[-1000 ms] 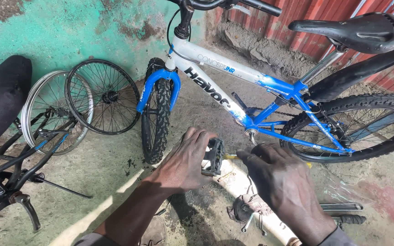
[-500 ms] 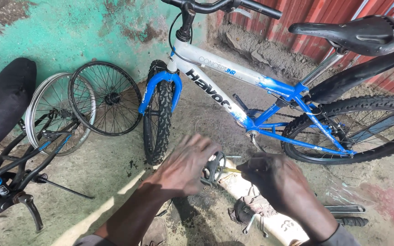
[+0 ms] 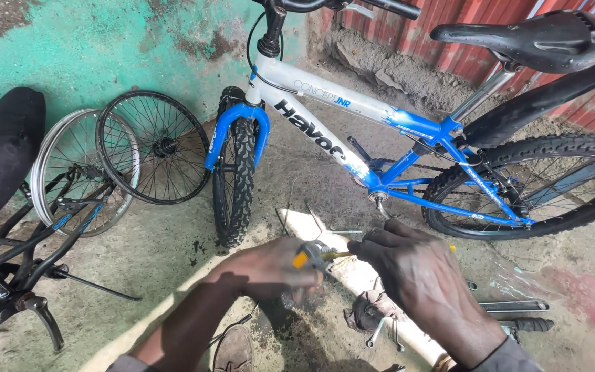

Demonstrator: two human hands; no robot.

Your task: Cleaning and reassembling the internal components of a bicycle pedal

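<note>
Down low in the head view, both hands meet over the concrete floor (image 3: 153,275), in front of a blue-and-white bike (image 3: 352,131). The left hand (image 3: 266,270) has its fingers curled shut around a pedal (image 3: 309,256), of which only an orange reflector and a bit of grey body show past the knuckles. The right hand (image 3: 421,279) comes in from the right with its fingers bent close together, pinching a thin tool (image 3: 339,255) with a yellowish shaft that points at the pedal and touches it; what kind of tool it is I cannot tell. So the pedal sits between the two hands, just below the bike's crank (image 3: 379,201), apart from it.

The bike stands upright, its knobby front tyre (image 3: 234,186) towards the camera, its black saddle (image 3: 531,38) at top right and its rear wheel (image 3: 525,186) at the right. Behind it are a flaking green wall (image 3: 105,48) and red corrugated sheeting (image 3: 463,27). Two bare spoked wheels (image 3: 153,148) lean on the wall at the left, one overlapping the other. A second, dark bike (image 3: 15,227) fills the left edge. On the floor by the right wrist lie a small greasy part (image 3: 370,313) and a black handlebar grip (image 3: 531,324). A shoe (image 3: 234,348) shows at the bottom edge.
</note>
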